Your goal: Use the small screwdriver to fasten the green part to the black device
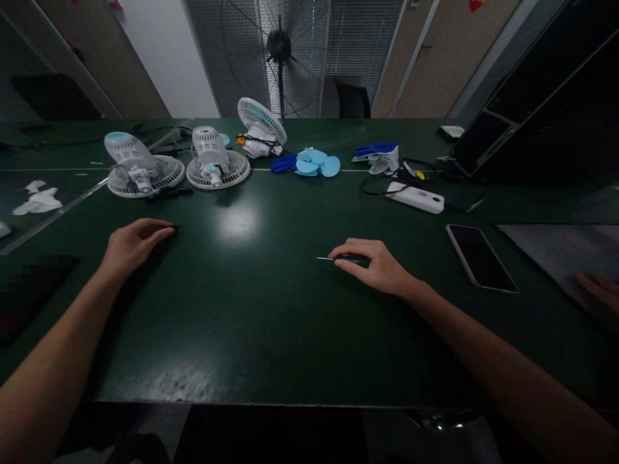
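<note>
A small screwdriver (356, 260) with a dark handle lies in the fingers of my right hand (382, 265), its thin metal shaft pointing left just over the green table (271, 303). My left hand (133, 243) rests on the tabletop at the left, thumb and fingers pinched together. A tiny dark bit shows at those fingertips, too small to name. Beyond my left hand two white desk fans (145, 174) (218, 169) lie face down, with a dark cable beside them.
Farther back are another small fan (261, 125), blue fan blades (318, 162), blue-and-white gloves (380, 156) and a white power strip (416, 197). A phone (482, 258) lies right of my right hand. Another person's hand (599, 290) rests on a grey mat (563, 248) at the right edge.
</note>
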`<state>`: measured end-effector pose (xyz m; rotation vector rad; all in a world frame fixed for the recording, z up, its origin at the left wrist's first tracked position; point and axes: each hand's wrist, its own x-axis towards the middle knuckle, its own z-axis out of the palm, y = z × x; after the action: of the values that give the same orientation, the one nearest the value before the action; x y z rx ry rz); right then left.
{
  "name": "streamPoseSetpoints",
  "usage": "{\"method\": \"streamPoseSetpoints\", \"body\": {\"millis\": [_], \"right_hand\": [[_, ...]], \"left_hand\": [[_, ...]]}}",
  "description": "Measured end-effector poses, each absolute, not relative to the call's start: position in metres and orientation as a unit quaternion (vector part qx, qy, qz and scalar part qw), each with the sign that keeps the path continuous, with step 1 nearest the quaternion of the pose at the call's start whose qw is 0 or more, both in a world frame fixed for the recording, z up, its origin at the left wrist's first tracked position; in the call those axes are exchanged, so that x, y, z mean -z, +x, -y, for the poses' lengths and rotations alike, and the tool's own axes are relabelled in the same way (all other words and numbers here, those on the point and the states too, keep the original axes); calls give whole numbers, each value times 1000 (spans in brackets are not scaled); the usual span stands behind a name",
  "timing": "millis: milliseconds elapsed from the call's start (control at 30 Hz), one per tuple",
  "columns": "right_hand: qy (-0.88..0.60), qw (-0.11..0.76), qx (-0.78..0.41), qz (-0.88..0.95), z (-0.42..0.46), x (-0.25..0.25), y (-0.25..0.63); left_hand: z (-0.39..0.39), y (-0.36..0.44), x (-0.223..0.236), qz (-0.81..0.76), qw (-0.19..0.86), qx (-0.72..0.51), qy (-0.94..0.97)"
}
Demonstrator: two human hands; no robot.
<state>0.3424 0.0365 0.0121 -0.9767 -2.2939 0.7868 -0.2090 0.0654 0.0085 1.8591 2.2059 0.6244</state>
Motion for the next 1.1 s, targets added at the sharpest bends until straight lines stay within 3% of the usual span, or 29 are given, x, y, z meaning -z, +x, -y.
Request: {"method": "streamPoseSetpoints", "body": {"millis": [767,1100], "right_hand": [[-361,256,-292,848,-37,-13,342],[-350,258,-295,851,-33,-13,337]], "left_hand": [[-63,-199,-8,-722,151,-311,599],[-42,-39,-7,-504,262,-267,778]]}}
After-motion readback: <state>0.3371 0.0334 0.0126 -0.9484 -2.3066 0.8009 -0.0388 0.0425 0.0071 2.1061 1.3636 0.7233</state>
